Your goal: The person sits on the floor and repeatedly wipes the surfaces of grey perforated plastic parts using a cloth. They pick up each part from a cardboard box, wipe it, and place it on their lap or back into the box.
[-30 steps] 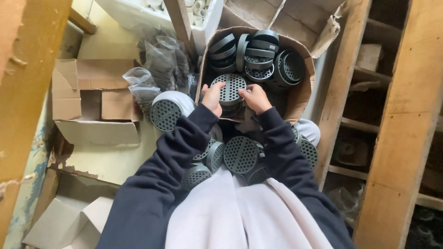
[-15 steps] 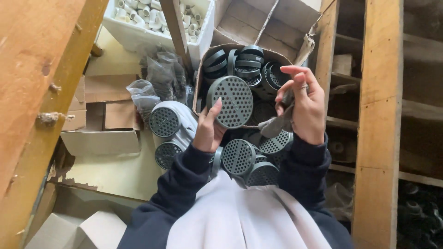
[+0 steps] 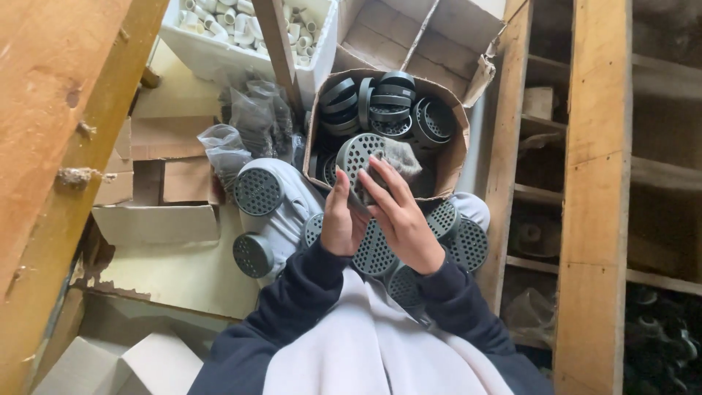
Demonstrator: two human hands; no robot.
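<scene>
Both hands have drawn together since half a second ago: the right hand (image 3: 402, 216), which was lifted off to the side with a grey rag, now lies across the round grey perforated plastic disc (image 3: 358, 155), and the disc itself has sunk lower, toward the lap.

Nearest the camera, dark navy sleeves (image 3: 292, 292) run up over a pale lap. On that lap lie several more grey perforated discs (image 3: 374, 252), partly hidden under the wrists, with others at the right knee (image 3: 466, 241).

Just above them, the left hand (image 3: 340, 219) grips the held disc from its left edge, fingers curled round the rim. The right hand's fingers are spread flat over the disc's lower right face, pressing the crumpled grey rag (image 3: 401, 157) against it. Only the upper left part of the disc shows, dotted with small round holes.

To the left, two loose discs (image 3: 257, 192) rest on the grey shoe and the floor, beside flattened brown cardboard pieces (image 3: 157, 223).

Farther off, an open brown cardboard box (image 3: 453, 157) holds stacked dark grey ring-shaped covers (image 3: 387, 102). Beyond it stands a white tray of small white fittings (image 3: 241, 18).
</scene>
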